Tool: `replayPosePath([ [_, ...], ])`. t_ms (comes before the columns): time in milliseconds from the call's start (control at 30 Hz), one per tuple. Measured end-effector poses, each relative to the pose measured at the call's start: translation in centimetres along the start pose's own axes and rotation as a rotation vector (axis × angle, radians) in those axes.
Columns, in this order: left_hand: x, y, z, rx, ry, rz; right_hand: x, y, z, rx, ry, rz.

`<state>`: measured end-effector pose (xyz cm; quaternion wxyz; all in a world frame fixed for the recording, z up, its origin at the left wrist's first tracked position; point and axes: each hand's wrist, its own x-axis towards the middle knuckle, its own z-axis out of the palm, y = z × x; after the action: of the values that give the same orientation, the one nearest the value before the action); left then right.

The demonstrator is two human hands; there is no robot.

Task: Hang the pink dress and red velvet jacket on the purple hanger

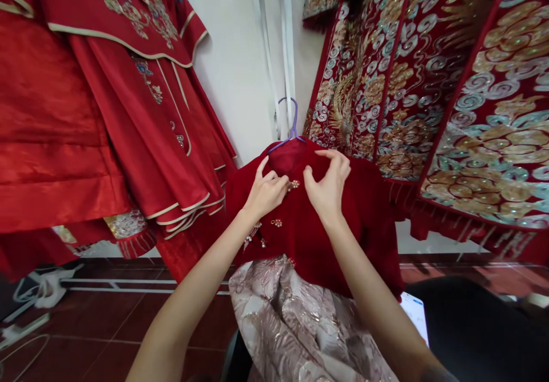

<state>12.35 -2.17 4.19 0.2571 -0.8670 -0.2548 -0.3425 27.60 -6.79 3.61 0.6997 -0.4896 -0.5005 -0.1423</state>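
Observation:
A dark red velvet jacket point(373, 210) hangs on a purple hanger point(293, 124) in front of me, over a pale patterned skirt point(291, 319). My left hand point(266, 190) pinches the jacket's front just below the collar, next to a small gold clasp button point(294, 185). My right hand point(329, 184) grips the collar edge on the other side of the clasp, fingers curled on the velvet. More gold clasps point(277, 222) run down the jacket's front below my left hand.
Red satin robes with cream trim point(128, 113) hang at the left. Heavily embroidered red and gold garments point(450, 84) hang at the right. A white wall point(240, 56) is behind, with white straps. Cables and a white object point(47, 290) lie on the dark red tiled floor.

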Motion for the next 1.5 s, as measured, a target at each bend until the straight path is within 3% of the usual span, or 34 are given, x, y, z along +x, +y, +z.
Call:
replayPosePath([
  [100, 0.1, 0.2, -0.2, 0.015, 0.003, -0.029, 1.0, -0.5, 1.1, -0.026, -0.016, -0.030],
  [233, -0.4, 1.1, -0.4, 0.032, 0.004, -0.135, 1.1, -0.5, 0.8, -0.128, -0.029, -0.083],
  [500, -2.1, 2.3, 1.2, -0.034, 0.175, -0.632, 0.0, 0.8, 2.4, -0.354, -0.181, -0.111],
  [600, -1.2, 2.1, 2.0, -0.130, 0.235, -0.775, -0.8, 1.3, 1.7, -0.374, -0.198, -0.119],
  [767, 1.4, 1.9, 4.0, -0.100, 0.315, -0.931, -1.8, 2.1, 0.3, -0.390, -0.186, -0.084],
  [967, -0.7, -0.3, 2.6, -0.113, 0.400, -0.856, 0.5, 6.1, -4.3, -0.410, -0.217, -0.120],
  [1167, -3.3, -1.3, 0.8, -0.073, 0.238, -0.710, 2.6, 8.8, -8.4, -0.418, -0.314, -0.114],
  [1300, -3.3, -2.1, 0.6, 0.000, 0.201, -0.822, 3.9, 8.4, -8.6, -0.487, -0.273, -0.011],
  [1400, -3.5, -4.3, -0.4, -0.048, 0.159, -0.919, 5.6, 8.3, -8.8, -0.498, -0.250, 0.046],
  [1500, -3.5, -7.1, -2.1, -0.067, 0.188, -1.003, 7.9, 9.1, -9.5, -0.472, -0.346, 0.145],
])
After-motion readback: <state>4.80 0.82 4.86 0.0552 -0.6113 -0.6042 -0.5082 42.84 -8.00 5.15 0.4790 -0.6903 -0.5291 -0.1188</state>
